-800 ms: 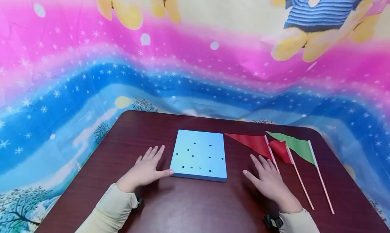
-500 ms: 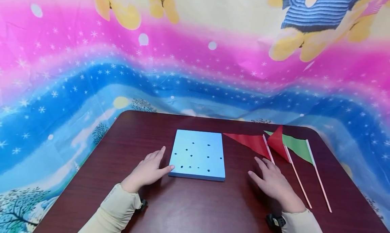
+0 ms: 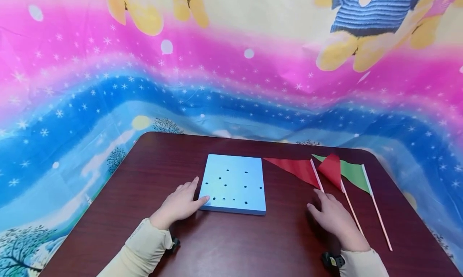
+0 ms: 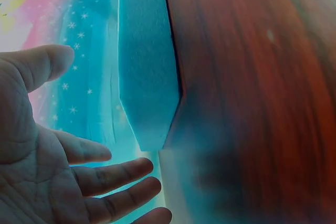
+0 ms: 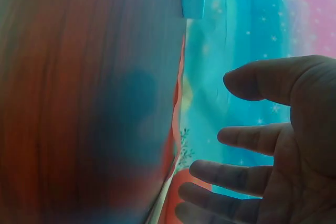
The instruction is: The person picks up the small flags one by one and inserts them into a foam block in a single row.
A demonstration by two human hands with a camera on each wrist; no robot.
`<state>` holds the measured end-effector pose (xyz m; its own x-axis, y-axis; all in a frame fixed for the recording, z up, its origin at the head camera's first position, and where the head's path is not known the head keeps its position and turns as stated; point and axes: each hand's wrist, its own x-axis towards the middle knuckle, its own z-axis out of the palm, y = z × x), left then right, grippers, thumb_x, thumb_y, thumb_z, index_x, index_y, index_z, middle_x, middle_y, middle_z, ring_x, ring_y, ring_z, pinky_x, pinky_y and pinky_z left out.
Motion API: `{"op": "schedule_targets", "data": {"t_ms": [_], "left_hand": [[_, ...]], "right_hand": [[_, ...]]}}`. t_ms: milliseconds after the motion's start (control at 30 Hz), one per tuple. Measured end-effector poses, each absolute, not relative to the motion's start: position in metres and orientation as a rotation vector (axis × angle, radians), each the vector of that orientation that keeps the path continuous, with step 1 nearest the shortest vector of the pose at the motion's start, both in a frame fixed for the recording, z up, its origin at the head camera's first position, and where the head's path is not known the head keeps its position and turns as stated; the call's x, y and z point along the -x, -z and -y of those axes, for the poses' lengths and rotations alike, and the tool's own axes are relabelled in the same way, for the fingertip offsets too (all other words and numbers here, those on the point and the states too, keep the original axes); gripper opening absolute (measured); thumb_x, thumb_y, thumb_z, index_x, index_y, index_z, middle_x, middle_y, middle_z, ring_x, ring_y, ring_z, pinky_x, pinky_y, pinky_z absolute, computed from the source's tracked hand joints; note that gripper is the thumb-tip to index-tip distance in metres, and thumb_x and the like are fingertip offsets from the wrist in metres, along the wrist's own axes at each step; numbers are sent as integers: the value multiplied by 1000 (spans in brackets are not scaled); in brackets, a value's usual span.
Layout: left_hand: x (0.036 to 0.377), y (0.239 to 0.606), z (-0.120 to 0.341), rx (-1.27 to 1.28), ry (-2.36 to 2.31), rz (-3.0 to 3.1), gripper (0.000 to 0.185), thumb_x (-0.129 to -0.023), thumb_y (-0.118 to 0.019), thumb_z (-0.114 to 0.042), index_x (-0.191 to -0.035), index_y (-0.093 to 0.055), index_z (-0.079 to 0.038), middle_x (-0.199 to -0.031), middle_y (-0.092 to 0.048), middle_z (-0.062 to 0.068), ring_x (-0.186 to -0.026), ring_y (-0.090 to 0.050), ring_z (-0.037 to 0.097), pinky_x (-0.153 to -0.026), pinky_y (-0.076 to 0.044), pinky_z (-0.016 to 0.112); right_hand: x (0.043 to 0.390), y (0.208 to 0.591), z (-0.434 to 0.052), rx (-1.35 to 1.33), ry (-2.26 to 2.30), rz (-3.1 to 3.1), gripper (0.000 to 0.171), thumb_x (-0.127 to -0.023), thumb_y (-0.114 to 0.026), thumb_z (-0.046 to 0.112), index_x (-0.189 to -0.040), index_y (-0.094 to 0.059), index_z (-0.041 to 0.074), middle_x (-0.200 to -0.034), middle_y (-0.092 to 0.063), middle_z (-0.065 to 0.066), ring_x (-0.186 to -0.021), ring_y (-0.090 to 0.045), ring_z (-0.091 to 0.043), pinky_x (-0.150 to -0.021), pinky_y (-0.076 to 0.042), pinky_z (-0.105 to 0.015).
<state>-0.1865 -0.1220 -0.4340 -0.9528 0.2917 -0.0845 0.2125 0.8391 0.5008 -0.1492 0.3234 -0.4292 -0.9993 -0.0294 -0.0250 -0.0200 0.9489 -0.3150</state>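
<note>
A light blue foam board [image 3: 233, 182] with several small holes lies flat mid-table. My left hand [image 3: 181, 202] rests open beside its near left corner, thumb touching the edge; the left wrist view shows the open palm [image 4: 52, 171] next to the board's corner [image 4: 147, 77]. My right hand [image 3: 330, 214] lies open on the table, fingertips at the sticks of two red flags [image 3: 293, 167] [image 3: 330, 168]. The second flag's cloth stands folded up. A green flag [image 3: 352, 174] lies further right. The right wrist view shows spread fingers [image 5: 247, 177] holding nothing.
The dark wooden table [image 3: 231, 245] has rounded corners and ends just beyond the flags. A colourful cartoon cloth [image 3: 231, 68] hangs behind and around it. The green flag's stick [image 3: 377, 212] runs toward the near right edge.
My right hand has slid right to the flag sticks, and the second red flag's cloth has flipped up from flat. My left hand has crept slightly closer to the board.
</note>
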Motion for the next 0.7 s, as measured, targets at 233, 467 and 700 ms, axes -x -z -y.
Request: {"op": "schedule_targets", "data": {"t_ms": [233,467,700], "left_hand": [[191,437,112,-362,-743,-2880,89,-98,-64,-52,-157,-34,7,-158,-40,26,-144,-38,46,-109,-37,62],[194,444,109,-379,-770,-2865,94,-94,-68,-55,-156,-35,8,-157,-42,25,-144,-39,43,-108,-39,60],[197,447,105,-410,-814,-2852,101,-88,-75,-56,-156,-36,7,-154,-46,22,-139,-44,40,-106,-42,57]], "right_hand": [[154,429,-344,-25,533,-3091,71,-97,-67,25,-144,-39,-19,-132,-50,-44,-120,-49,-58,-95,-44,-68],[157,430,-364,-42,539,-3094,69,-97,-65,23,-141,-39,-23,-134,-48,-46,-121,-48,-61,-97,-42,-70],[158,438,-371,-34,538,-3063,63,-95,-70,19,-134,-45,-23,-118,-59,-42,-108,-57,-57,-91,-46,-66]]}}
